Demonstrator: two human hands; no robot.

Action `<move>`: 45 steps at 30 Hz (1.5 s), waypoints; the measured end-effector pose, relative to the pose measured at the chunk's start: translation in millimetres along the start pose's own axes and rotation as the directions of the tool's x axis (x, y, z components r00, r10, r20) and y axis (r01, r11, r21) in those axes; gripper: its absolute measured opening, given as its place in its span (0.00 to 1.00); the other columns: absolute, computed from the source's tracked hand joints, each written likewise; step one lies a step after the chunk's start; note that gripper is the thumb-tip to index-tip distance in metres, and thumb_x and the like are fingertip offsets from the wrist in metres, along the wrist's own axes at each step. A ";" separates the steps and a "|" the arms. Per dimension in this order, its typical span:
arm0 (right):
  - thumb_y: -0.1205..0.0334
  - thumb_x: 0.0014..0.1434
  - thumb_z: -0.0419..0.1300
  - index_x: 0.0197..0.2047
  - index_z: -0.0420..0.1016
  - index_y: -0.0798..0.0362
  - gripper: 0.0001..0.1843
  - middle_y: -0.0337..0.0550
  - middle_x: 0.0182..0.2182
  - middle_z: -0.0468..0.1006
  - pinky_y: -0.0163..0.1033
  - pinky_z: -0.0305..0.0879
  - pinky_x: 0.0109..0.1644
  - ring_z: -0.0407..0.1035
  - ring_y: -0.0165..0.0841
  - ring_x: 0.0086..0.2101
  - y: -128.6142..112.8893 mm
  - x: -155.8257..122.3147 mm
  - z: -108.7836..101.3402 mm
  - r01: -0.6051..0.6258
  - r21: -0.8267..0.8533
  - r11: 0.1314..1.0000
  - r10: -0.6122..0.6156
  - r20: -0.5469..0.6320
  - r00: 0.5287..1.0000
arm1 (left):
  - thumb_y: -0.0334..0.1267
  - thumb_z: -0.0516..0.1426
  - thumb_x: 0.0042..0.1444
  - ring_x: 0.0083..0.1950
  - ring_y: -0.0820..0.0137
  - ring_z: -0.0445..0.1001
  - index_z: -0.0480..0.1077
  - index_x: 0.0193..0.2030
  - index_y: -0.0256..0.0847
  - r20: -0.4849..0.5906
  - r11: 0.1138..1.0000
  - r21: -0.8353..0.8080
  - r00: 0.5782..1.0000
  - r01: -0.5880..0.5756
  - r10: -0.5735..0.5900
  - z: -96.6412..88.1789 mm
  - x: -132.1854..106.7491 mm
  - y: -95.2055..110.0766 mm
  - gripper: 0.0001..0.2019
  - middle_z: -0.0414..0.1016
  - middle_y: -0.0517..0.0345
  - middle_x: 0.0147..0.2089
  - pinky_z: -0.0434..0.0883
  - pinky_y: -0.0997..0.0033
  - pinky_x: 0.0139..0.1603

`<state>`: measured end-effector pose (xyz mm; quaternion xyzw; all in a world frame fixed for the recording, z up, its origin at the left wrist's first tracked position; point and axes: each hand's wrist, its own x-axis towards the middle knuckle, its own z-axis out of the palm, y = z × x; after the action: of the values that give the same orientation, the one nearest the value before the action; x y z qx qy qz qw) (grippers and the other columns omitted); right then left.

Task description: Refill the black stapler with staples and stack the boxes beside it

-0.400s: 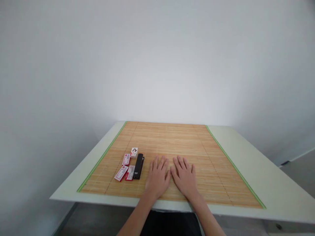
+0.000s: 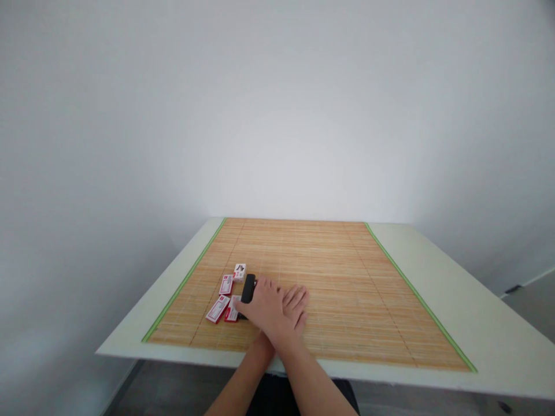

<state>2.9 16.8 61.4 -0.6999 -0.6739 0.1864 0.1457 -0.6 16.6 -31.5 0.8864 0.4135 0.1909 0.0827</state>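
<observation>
A black stapler (image 2: 248,287) lies on the left part of a bamboo mat (image 2: 338,271). My right hand (image 2: 265,307) has crossed over my left and rests with stretched fingers on the stapler's near half, hiding it. My left hand (image 2: 298,301) lies flat on the mat underneath, only its spread fingers showing to the right of the right hand. Small red-and-white boxes lie beside the stapler: one (image 2: 226,284) to its left, one (image 2: 239,271) at its far end, one (image 2: 217,308) nearer me, and another (image 2: 231,313) touching the right hand's fingertips.
The mat has green edging and covers most of a pale table (image 2: 459,300), whose bare strips run along both sides. A white wall stands behind the table. The floor shows at the lower right and lower left.
My right hand has swung left across my left hand and onto the stapler. The left hand has stayed flat on the mat. The view has shifted slightly.
</observation>
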 end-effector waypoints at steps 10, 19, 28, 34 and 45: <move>0.58 0.60 0.64 0.50 0.77 0.49 0.15 0.47 0.50 0.80 0.43 0.61 0.55 0.71 0.41 0.52 116.1 63.6 -59.4 0.207 -0.031 0.978 -0.207 0.012 0.978 | 0.38 0.47 0.70 0.55 0.64 0.77 0.79 0.51 0.49 0.073 0.859 -0.508 0.997 0.059 -0.025 -55.8 -10.0 18.1 0.18 0.82 0.59 0.52 0.73 0.61 0.59; 0.62 0.57 0.64 0.55 0.79 0.45 0.22 0.42 0.51 0.82 0.41 0.63 0.56 0.73 0.39 0.51 196.9 45.0 -97.4 0.302 0.005 0.953 -0.302 0.042 0.952 | 0.36 0.52 0.67 0.65 0.57 0.65 0.69 0.65 0.51 -0.208 0.964 -0.062 0.942 0.257 -0.265 -48.6 -8.3 22.6 0.21 0.69 0.53 0.65 0.65 0.50 0.65; 0.57 0.56 0.69 0.47 0.82 0.47 0.14 0.41 0.43 0.80 0.38 0.64 0.50 0.72 0.36 0.45 161.3 53.9 -91.7 0.408 0.067 0.910 -0.413 0.078 0.907 | 0.46 0.53 0.66 0.63 0.50 0.63 0.65 0.68 0.52 -0.199 0.954 0.078 0.943 0.288 -0.268 -42.7 -8.6 30.1 0.24 0.67 0.51 0.66 0.60 0.42 0.65; 0.52 0.56 0.68 0.39 0.82 0.48 0.10 0.43 0.41 0.76 0.41 0.61 0.51 0.68 0.39 0.47 125.8 54.4 -89.4 0.386 -0.071 0.920 -0.392 -0.096 0.915 | 0.43 0.55 0.63 0.63 0.48 0.62 0.65 0.67 0.50 -0.200 0.946 0.088 0.936 0.313 -0.291 -42.1 -8.4 28.5 0.25 0.65 0.50 0.69 0.59 0.41 0.65; 0.50 0.61 0.53 0.47 0.78 0.54 0.22 0.44 0.33 0.81 0.39 0.67 0.34 0.71 0.35 0.29 223.6 23.1 -100.1 0.098 0.429 0.898 0.096 -0.409 0.907 | 0.40 0.54 0.62 0.63 0.48 0.62 0.61 0.71 0.48 -0.192 0.944 0.088 0.935 0.319 -0.298 -40.1 -9.2 28.4 0.29 0.64 0.51 0.71 0.59 0.40 0.66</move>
<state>247.9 33.5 47.0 -0.6719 -0.5672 0.1786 0.4415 -2.4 -9.2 11.3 0.7934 0.5639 0.2281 0.0224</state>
